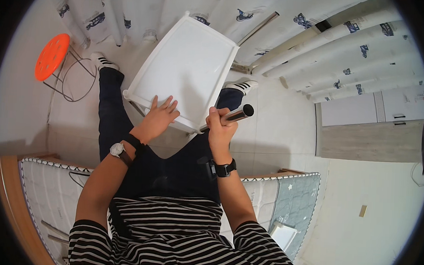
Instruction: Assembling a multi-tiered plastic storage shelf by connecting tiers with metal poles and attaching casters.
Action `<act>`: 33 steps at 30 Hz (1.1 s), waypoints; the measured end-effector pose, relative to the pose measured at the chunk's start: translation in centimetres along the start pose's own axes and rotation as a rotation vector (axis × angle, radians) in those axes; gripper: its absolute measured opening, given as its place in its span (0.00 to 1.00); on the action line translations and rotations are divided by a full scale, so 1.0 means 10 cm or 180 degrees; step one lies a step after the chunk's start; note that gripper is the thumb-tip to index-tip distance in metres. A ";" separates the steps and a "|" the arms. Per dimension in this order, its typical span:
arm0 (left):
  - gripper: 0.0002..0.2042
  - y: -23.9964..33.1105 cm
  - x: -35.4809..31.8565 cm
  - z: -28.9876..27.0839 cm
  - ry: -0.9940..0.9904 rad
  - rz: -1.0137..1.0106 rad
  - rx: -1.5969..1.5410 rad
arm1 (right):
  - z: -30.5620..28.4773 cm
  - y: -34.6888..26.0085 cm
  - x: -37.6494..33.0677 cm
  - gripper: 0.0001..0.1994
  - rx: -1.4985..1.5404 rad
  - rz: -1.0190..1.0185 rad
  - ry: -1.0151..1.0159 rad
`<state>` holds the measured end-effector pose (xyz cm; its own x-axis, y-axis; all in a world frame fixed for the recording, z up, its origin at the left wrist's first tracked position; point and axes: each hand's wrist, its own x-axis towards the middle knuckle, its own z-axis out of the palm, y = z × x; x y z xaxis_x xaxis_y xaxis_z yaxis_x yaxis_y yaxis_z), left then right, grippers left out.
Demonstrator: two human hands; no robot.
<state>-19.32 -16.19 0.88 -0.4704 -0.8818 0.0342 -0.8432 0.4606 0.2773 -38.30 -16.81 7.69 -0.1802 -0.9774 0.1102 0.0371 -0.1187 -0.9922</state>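
Head view shows an orange stool [53, 57] at left; the left hand [160, 117], spread wide, resting on a white rimmed tray [182, 55] between the shoes [243, 87]; the right hand [221, 131] clamped around a shiny tube [237, 114], tilted, at the tray's near right corner; and a closed cabinet [370, 142], its contents hidden.

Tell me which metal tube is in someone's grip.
The metal tube in the right hand, dark round end showing. The slim tube beyond the white panel's far right corner has no hand on it.
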 end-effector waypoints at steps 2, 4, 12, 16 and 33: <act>0.08 -0.03 -0.02 0.01 0.0040 0.0002 -0.0035 | 0.04 -0.04 -0.01 0.17 -0.0017 0.0058 0.0061; 0.09 -0.05 -0.03 0.02 0.0093 0.0020 -0.0076 | 0.05 -0.01 -0.02 0.17 -0.0003 0.0043 0.0048; 0.09 -0.10 -0.06 -0.01 -0.0132 0.0034 0.0279 | 0.15 -0.03 -0.09 0.13 0.0043 0.0055 0.0171; 0.10 -0.13 -0.08 -0.02 -0.0137 -0.0018 0.0264 | 0.19 -0.01 -0.11 0.12 -0.0081 -0.0072 0.0086; 0.10 -0.22 -0.14 -0.07 -0.0093 -0.0037 0.0187 | 0.31 0.03 -0.17 0.12 0.0086 -0.0011 0.0183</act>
<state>-16.57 -16.02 0.92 -0.4672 -0.8841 0.0031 -0.8621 0.4563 0.2206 -34.97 -15.71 7.37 -0.2366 -0.9654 0.1095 0.0628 -0.1277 -0.9898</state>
